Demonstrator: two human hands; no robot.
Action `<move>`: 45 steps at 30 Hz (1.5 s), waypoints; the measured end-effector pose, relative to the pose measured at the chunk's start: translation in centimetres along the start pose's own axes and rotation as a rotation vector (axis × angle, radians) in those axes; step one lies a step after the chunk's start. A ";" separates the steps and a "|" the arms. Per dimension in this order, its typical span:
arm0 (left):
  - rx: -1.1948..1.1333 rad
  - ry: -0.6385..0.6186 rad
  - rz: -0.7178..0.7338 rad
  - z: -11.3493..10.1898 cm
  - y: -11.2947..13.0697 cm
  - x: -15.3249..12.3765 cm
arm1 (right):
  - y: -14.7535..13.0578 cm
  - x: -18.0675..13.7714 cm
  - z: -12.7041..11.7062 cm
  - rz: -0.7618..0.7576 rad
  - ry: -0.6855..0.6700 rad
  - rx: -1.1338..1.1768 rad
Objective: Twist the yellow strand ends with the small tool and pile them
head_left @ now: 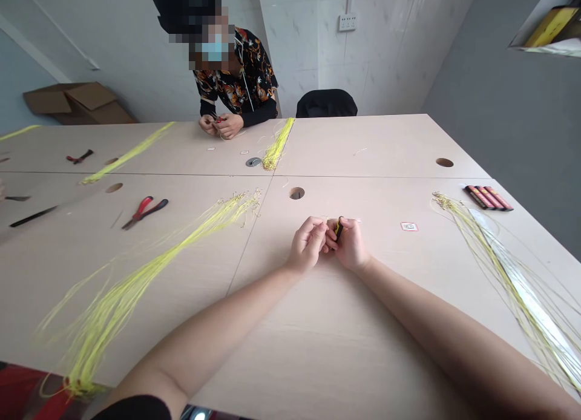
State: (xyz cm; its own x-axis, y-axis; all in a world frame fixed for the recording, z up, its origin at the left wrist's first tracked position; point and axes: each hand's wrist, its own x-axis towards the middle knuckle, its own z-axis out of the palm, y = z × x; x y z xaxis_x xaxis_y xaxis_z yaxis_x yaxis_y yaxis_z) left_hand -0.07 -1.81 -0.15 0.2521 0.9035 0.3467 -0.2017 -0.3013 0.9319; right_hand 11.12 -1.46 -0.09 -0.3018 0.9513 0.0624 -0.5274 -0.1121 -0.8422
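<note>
My left hand (307,244) is closed in a pinch above the middle of the table, close against my right hand (351,244). A tiny pale bit, perhaps line or a hook, shows at its fingertips, too small to name. My right hand is wrapped round a small black-and-yellow tool (338,229); its lower part is hidden by the fingers. To the left lies a long bundle of yellow fishing line (181,244) with small hooks at its far end. On the right, a thinner bundle of line (476,229) lies along a metal ruler (512,265).
Red-and-black pliers (144,213) lie left of my hands. A small label (409,226) and several pink-and-black packs (489,198) lie rightward. A round hole (297,193) pierces the table (363,335). Across it, a person (236,81) works with both hands beside another yellow bundle (278,144).
</note>
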 end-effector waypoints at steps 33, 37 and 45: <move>0.008 0.006 -0.021 0.6 0.6 0.1 | 1.3 -0.3 -0.6 -0.031 0.090 -0.209; 0.012 0.023 -0.023 0.6 0.6 0.2 | 1.1 -0.3 -0.4 -0.005 0.089 -0.192; -0.021 0.019 -0.030 0.6 0.4 0.2 | 1.4 -0.3 -0.7 0.007 0.107 -0.223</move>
State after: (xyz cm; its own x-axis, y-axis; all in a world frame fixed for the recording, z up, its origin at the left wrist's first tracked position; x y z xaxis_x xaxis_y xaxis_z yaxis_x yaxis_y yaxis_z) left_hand 0.44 -1.95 0.35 0.2407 0.9178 0.3159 -0.2144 -0.2672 0.9395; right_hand 11.07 -1.64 -1.64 -0.2127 0.9771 0.0090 -0.3333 -0.0639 -0.9407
